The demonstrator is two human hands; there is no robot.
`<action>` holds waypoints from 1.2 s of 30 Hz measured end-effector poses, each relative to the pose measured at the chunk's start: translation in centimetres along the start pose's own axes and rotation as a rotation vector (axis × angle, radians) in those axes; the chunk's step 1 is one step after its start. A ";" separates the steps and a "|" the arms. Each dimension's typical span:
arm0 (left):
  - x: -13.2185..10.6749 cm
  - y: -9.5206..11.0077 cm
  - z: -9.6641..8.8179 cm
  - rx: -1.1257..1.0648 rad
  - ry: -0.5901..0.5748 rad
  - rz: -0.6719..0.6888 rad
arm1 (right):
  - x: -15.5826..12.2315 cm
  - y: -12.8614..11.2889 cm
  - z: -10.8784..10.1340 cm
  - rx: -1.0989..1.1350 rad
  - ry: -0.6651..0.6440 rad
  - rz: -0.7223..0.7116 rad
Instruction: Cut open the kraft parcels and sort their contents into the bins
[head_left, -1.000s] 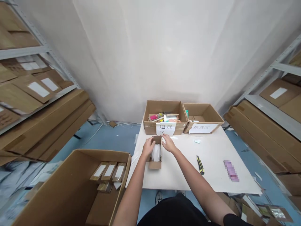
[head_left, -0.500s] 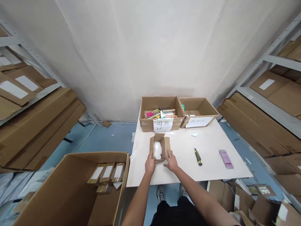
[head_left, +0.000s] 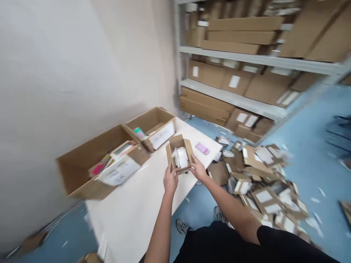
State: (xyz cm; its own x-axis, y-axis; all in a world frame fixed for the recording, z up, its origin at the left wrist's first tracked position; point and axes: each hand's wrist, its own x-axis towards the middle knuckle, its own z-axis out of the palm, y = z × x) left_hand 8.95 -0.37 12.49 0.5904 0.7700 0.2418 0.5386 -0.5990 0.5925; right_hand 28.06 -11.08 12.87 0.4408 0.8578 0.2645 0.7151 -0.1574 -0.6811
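Observation:
A small open cardboard box (head_left: 176, 140) with its flaps up is held over the right part of the white table. Inside it lies a crumpled white wrapping (head_left: 181, 157), and what it covers is hidden. My left hand (head_left: 170, 179) grips the box's near left corner, thumb and fingers closed on the cardboard. At the near right corner, my right hand (head_left: 198, 169) holds it the same way. Just beyond the box is a blurred-out pinkish-purple item (head_left: 202, 148) on the tabletop.
On the table (head_left: 131, 215) stand a larger labelled carton (head_left: 79, 164) with mixed packages and a second labelled carton (head_left: 161, 117). Discarded boxes (head_left: 264, 197) are heaped on the floor at right. A shelf rack (head_left: 233, 95) full of cartons stands behind.
My view has swung to the right, bringing the rack and the box heap into sight. Both hands have taken hold of the small box and carried it rightward along the table.

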 end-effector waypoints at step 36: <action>4.0 36.6 28.1 -0.120 -0.404 0.439 | -14.6 28.8 -30.9 -0.085 0.452 0.366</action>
State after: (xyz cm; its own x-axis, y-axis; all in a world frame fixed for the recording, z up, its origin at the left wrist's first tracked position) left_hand 47.91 -25.41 13.58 0.9361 0.2980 0.1866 0.1351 -0.7949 0.5915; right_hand 59.00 -43.25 10.50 0.8416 0.4494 0.2997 0.5053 -0.4592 -0.7306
